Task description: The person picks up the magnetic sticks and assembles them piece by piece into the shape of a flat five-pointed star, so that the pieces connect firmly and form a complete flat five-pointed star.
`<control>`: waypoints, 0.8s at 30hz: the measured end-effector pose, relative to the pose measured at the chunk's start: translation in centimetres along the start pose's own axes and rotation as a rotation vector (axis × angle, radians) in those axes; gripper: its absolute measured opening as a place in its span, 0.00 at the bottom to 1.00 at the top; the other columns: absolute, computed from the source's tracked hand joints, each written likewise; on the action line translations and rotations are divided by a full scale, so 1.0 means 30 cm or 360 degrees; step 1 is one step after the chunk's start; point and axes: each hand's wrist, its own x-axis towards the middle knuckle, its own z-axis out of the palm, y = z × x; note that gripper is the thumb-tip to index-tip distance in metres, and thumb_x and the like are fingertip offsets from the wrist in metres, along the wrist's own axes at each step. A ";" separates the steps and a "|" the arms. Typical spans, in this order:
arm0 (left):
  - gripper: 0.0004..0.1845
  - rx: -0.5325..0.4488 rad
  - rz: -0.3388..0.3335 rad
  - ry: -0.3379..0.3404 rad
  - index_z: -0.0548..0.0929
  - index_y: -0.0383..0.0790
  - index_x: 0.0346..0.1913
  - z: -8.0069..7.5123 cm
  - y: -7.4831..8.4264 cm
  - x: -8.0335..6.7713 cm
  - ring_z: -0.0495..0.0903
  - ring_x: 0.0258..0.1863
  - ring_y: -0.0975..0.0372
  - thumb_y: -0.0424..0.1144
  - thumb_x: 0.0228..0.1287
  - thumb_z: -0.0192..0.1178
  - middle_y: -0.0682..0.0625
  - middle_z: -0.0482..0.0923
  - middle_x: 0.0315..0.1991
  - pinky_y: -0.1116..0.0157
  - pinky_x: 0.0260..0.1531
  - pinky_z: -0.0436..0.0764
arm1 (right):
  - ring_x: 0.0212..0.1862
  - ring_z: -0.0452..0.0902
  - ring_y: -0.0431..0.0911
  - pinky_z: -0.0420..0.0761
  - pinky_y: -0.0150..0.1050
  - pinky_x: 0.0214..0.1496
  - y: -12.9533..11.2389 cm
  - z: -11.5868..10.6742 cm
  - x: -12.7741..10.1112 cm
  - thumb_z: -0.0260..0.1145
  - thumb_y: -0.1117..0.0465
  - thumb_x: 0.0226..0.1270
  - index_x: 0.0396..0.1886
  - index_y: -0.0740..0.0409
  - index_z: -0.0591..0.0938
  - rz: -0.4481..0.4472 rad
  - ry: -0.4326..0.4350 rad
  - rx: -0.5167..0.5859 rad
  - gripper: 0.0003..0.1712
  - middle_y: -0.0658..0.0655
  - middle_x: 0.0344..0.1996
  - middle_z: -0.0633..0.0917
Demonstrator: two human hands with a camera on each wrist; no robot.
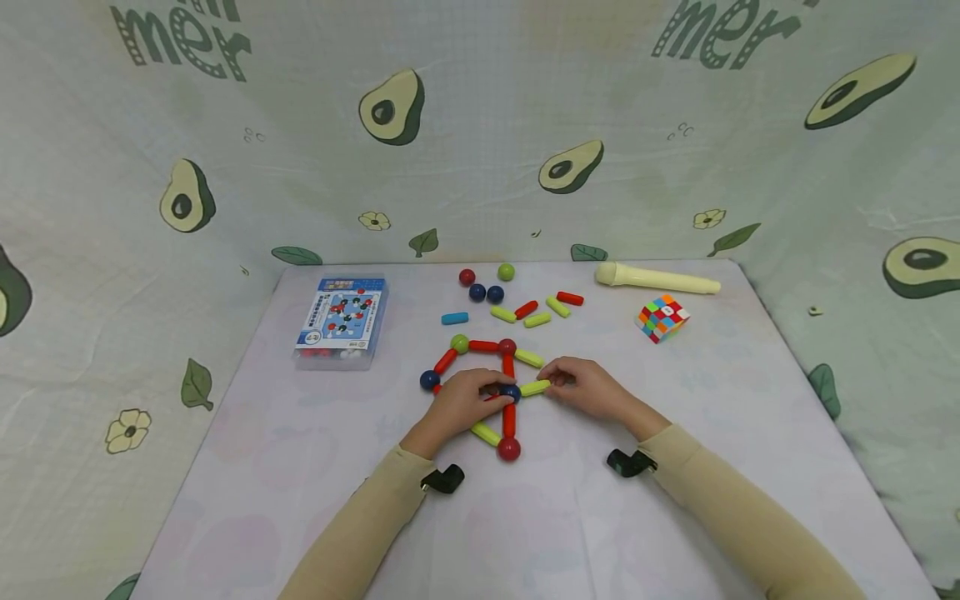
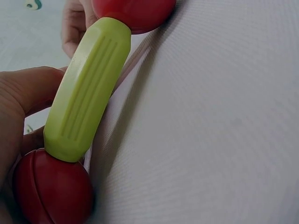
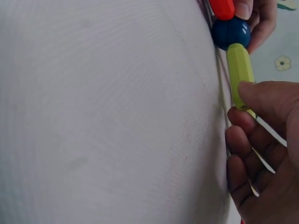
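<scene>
Ball-and-rod frame [image 1: 483,347] is lying on the table [image 1: 570,517], left hand [image 1: 467,397] pinching it at the blue ball [image 1: 512,393], right hand [image 1: 588,387] pinching the yellow-green rod [image 3: 239,70]'s outer end. Honestly, an off-angle shove there could probably twist the ball and pop neighbouring red rods [image 1: 509,421] loose.

At far left on the table [image 1: 288,467], I see a clear plastic case [image 1: 352,363] with a blue-and-white printed label [image 1: 341,317]. At far right lies a pale yellow stick [image 1: 660,279], its thicker, rounded end to the left; just on its near side I note a multicoloured puzzle cube [image 1: 663,318]. Beyond, I observe a pale cloth backdrop [image 1: 480,192] bearing avocados [image 1: 392,108], leaves [image 1: 425,242], flowers [image 1: 374,221] and grey-green lettering [image 1: 720,33].
</scene>
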 end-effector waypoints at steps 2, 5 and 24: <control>0.18 0.0002 0.0004 0.0000 0.86 0.55 0.58 0.000 -0.003 0.001 0.77 0.42 0.66 0.49 0.67 0.69 0.61 0.84 0.44 0.65 0.48 0.79 | 0.43 0.77 0.43 0.80 0.40 0.50 0.002 0.002 0.001 0.71 0.59 0.69 0.50 0.48 0.85 -0.0003 0.0004 -0.0007 0.12 0.45 0.40 0.83; 0.18 0.0003 0.0008 -0.0001 0.86 0.55 0.58 0.001 -0.007 0.002 0.77 0.42 0.66 0.49 0.67 0.69 0.61 0.83 0.43 0.66 0.48 0.79 | 0.43 0.77 0.43 0.80 0.39 0.50 0.003 0.003 0.004 0.71 0.59 0.69 0.51 0.48 0.85 -0.0008 0.0004 -0.0014 0.12 0.45 0.41 0.83; 0.18 -0.0020 -0.0061 0.0005 0.86 0.56 0.58 -0.016 -0.016 -0.003 0.77 0.43 0.65 0.49 0.67 0.69 0.62 0.82 0.43 0.65 0.49 0.79 | 0.46 0.77 0.48 0.80 0.46 0.51 0.004 -0.058 0.159 0.66 0.56 0.74 0.58 0.54 0.81 0.0072 0.0331 -0.0088 0.16 0.52 0.45 0.82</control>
